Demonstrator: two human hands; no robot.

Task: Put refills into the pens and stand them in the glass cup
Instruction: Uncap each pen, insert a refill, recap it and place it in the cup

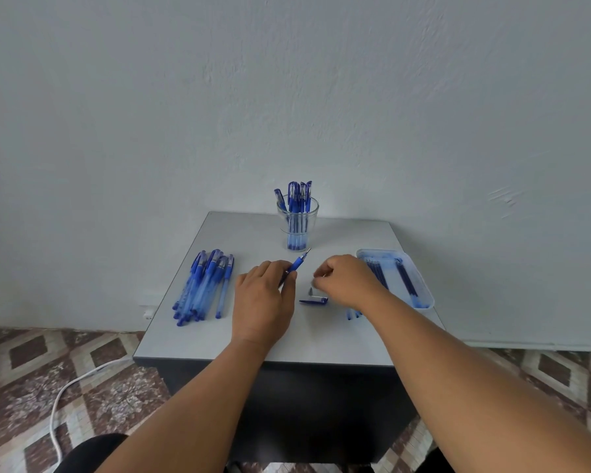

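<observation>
1. Step in hand, as I judge it: one pen is being put together. The left hand [263, 295] has fingers curled round a blue translucent plastic pen [296, 266], tip w/ metal point aimed up-right toward the cup, held just above the grey tabletop [342, 339].
2. The right hand [347, 278] is curled w/ fingertips pinched together near the pen tip; something small may be in the pinch, but can't tell what, too blurred.
3. A blue pen cap with clip [314, 301] lies on the table between the hands, a small grey piece [310, 291] just beside it.
4. Next probably calls for closing up the tip end, then capping: right hand must pick the cap up & line it w/ the tip.
5. The clear glass cup [297, 223] stands at the far edge, already holding several capped blue pens [296, 196]; room looks tight, so the pen must slot between them.
6. Around: pile of blue pens [202, 288] to the left; a pale blue plastic tray [420, 281] w/ dark refills [405, 276] on the right, partly behind the right wrist.
7. Nothing blocks the way to the cup.
</observation>
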